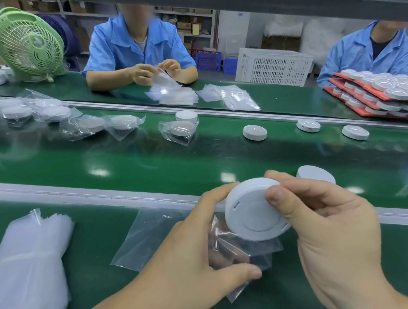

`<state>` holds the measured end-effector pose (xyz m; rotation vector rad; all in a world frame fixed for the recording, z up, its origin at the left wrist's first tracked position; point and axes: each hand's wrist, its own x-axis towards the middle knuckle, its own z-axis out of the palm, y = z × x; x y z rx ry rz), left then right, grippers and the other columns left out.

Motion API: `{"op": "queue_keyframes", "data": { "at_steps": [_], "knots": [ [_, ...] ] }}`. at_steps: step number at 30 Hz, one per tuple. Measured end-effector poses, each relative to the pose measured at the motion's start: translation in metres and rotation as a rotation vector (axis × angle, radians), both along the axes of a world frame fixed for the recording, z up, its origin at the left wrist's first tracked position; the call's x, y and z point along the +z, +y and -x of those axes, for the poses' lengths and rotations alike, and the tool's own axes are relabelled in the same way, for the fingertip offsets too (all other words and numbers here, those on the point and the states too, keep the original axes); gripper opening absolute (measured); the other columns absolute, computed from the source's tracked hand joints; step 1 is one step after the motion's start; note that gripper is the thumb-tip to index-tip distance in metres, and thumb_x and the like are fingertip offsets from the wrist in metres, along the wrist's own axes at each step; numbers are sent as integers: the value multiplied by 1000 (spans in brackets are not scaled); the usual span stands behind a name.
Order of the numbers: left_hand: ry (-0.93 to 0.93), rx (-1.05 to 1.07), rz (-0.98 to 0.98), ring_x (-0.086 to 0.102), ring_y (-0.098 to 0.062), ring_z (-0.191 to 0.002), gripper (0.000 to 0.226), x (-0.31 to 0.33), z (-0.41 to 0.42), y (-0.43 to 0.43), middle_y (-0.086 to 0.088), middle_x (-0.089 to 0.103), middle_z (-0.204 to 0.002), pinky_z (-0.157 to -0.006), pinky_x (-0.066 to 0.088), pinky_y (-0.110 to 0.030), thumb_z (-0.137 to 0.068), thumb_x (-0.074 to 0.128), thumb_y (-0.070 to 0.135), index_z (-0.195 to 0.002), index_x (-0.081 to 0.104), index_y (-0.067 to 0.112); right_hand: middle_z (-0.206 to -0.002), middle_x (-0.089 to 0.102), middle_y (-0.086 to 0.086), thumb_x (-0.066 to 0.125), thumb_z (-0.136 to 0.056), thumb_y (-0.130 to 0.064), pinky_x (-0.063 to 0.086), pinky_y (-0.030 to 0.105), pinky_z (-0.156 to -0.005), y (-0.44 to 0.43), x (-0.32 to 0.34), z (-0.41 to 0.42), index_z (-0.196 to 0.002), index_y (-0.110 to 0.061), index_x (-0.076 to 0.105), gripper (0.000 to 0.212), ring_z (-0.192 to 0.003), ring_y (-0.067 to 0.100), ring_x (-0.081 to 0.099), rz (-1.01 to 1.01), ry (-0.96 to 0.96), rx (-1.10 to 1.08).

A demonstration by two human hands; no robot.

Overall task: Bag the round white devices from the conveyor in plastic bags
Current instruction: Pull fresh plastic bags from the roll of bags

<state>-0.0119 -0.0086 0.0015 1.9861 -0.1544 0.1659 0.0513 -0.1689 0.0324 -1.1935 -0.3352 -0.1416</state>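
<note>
While left hand (190,251) pinches plastic bag (255,248), right hand (336,228) grips round white device (252,212) just above bag.

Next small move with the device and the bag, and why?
Probably slide the device down into the bag. The right hand pinches the device by its rim just above the bag, which the left hand grips, and the white face shows bare, so it looks not yet inside. Whether the bag's mouth is open I cannot tell.
</note>
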Motion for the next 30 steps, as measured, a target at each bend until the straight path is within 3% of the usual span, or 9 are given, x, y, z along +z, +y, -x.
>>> {"op": "queue_keyframes", "data": {
  "at_steps": [6, 12, 14, 16, 19, 23, 25, 27, 30],
  "knots": [
    [-98, 32, 95, 65, -12, -112, 74, -2, -1, -7, 19, 64, -126, -93, 55, -40, -76, 84, 42, -138, 44, 50, -81, 79, 8, 85, -45, -22, 59, 18, -67, 4, -4, 11, -65, -16, 81, 21, -79, 17, 78, 38, -21, 25],
    [-235, 175, 300, 72, -11, -87, 35, 4, 2, -9, 7, 75, -102, -74, 56, -21, -76, 76, 49, -108, 65, 43, -115, 78, 0, 89, -67, -56, 54, 24, -95, -3, -16, 3, -93, -26, 83, 41, -119, 14, 69, 330, -99, 373],
    [-275, 277, 386, 72, -9, -88, 22, 3, 0, -8, 6, 75, -99, -72, 54, -16, -77, 72, 49, -90, 68, 32, -103, 77, -11, 84, -75, -53, 56, 24, -84, -2, -17, -2, -95, -26, 78, 34, -97, 6, 71, 456, -146, 432],
    [-282, 336, 386, 69, -6, -97, 25, -2, -4, -4, 11, 71, -107, -78, 54, -21, -76, 68, 54, -86, 66, 31, -71, 61, -17, 71, -83, -58, 42, 14, -61, 4, -15, -17, -76, -29, 62, 31, -61, 1, 51, 716, -325, 290],
    [-180, 362, 38, 60, 1, -104, 32, -2, -7, 21, 26, 57, -118, -80, 45, -25, -77, 59, 68, -102, 54, 48, -56, 42, -14, 56, -95, -52, 29, 18, -50, 23, -15, -61, -66, -27, 39, 42, -53, 5, 36, 955, -525, 133],
    [-117, 104, -829, 42, 8, -116, 30, -2, -9, 75, 39, 50, -113, -96, 40, -29, -78, 51, 80, -100, 49, 60, -64, 61, -6, 56, -99, -35, 49, 31, -60, 50, -9, -164, -66, -16, 53, 38, -59, 13, 54, 811, -150, -116],
    [52, -37, -857, 27, 18, -128, 41, -5, -9, 83, 51, 41, -126, -111, 27, -29, -76, 37, 92, -113, 46, 75, -85, 70, 17, 54, -99, -31, 53, 40, -68, 60, -2, -216, -79, -8, 65, 32, -70, 31, 61, 771, 67, -192],
    [112, -97, -863, 9, 18, -141, 43, -16, -10, 75, 56, 24, -139, -119, 12, -31, -84, 24, 89, -125, 34, 79, -89, 68, 17, 52, -100, -41, 44, 36, -65, 68, -2, -249, -85, -9, 68, 39, -68, 26, 56, 1034, 127, -246],
    [126, -60, -911, 39, -6, -141, 49, -27, -11, 63, 30, 43, -148, -108, 25, -40, -98, 17, 72, -133, 49, 60, -82, 62, 10, 51, -101, -44, 40, 31, -57, 76, -16, -264, -105, -8, 63, 37, -63, 22, 55, 1270, 251, -139]
  ]
}}
